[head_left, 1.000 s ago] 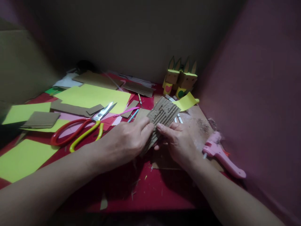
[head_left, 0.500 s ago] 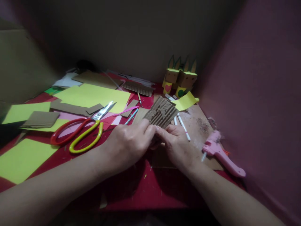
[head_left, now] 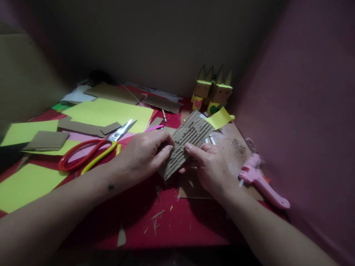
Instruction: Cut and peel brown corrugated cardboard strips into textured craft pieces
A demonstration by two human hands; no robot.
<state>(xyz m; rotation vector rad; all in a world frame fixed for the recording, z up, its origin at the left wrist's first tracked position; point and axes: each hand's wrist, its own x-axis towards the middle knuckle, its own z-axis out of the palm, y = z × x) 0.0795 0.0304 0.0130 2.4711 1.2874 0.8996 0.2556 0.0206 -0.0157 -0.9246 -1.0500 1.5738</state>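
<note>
A piece of corrugated cardboard (head_left: 191, 136), its ridges bare and partly covered by torn paper, is held tilted above the red table (head_left: 177, 225). My right hand (head_left: 208, 162) grips its right edge, thumb on the ridged face and the other fingers beneath. At its left edge, my left hand (head_left: 146, 151) has thumb and fingers closed together on the cardboard; what the fingertips pinch there is partly hidden. Scissors (head_left: 111, 142) with one red and one yellow handle lie left of my left hand, partly behind the wrist.
A pink glue gun (head_left: 257, 179) rests at the right on a cardboard sheet (head_left: 230, 140). Small cardboard figures (head_left: 212, 90) stand at the back right. Yellow paper (head_left: 111, 112) and cardboard scraps (head_left: 47, 141) cover the left side. Thin shreds (head_left: 155, 221) lie near the front edge.
The cardboard has come down and more of its ridged face shows. My left hand has shifted left along it, and my right thumb now lies on its face.
</note>
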